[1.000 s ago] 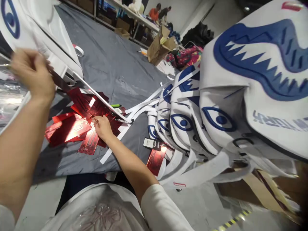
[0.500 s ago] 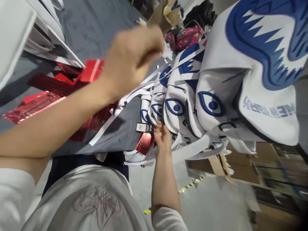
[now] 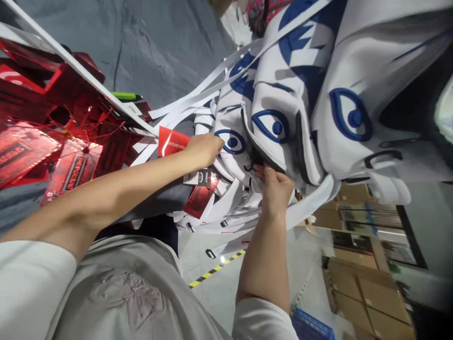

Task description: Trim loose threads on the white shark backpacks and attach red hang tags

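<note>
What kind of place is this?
Probably a workshop or packing room: there's a row of matching white bags, a pile of red tags and stacked cardboard boxes.

Red tags [image 3: 76, 165] catch the light here, glossy as foil! The white bags [image 3: 268, 97] look like smooth, softly sheened leather, their straps [image 3: 313, 204] smooth too. Now a creased table cover [image 3: 163, 52], mostly matt. There's a smooth, plastic-looking pen [image 3: 123, 96], matt cardboard boxes [image 3: 364, 293], and a soft cloth shirt [image 3: 106, 316] with a raised motif.
</note>
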`<state>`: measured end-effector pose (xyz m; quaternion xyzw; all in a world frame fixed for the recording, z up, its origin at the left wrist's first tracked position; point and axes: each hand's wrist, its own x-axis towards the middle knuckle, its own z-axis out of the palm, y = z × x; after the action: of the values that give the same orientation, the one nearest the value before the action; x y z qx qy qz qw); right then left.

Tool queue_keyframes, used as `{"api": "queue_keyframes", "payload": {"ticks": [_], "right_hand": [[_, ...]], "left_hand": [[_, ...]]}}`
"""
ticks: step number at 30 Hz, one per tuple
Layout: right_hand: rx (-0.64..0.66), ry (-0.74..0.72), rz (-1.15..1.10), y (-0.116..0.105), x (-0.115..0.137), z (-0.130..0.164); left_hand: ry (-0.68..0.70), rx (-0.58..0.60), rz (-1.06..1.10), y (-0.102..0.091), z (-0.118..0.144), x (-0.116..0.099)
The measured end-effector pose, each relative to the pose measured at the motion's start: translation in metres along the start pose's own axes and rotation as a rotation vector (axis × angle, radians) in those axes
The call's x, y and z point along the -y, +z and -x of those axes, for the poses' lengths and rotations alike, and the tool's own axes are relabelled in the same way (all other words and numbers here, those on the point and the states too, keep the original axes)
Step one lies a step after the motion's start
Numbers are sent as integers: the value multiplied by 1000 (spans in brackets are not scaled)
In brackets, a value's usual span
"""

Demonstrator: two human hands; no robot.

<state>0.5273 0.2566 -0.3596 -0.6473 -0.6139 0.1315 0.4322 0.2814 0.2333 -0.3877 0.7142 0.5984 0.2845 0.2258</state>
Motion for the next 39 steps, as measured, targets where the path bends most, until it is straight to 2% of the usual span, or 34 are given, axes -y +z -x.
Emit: {"api": "queue_keyframes", "payload": {"ticks": [3,6,8,11,14,21,26,31,34,39], "right_hand": [[13,-92,181,-13,-1,-7],[139,-254,352,-24,-4,-9],[213,-296,450,-28,-4,-7],[257,-247,498,-29,0,-2],[297,-232,473,-27,4,-2],[309,-168,400,-16,-5,-18],[344,-195,287,-22,-3,-30],[295,-152,208,-22,-1,-38],[279,-143,314,-19,1,-37],[363,-158,562,-28,12,-35]], "left_hand": [[44,51,-56,2,-10,-13],[81,69,-76,6,-18,-26],[117,82,-75,7,-23,-37],[181,103,-76,5,-29,-56],[202,67,-92,3,-30,-68],[195,-3,-115,10,-31,-63],[240,-21,-164,13,-39,-61],[273,-38,-147,24,-49,-61],[281,0,-54,37,-59,-69],[230,42,22,50,-65,-86]]}}
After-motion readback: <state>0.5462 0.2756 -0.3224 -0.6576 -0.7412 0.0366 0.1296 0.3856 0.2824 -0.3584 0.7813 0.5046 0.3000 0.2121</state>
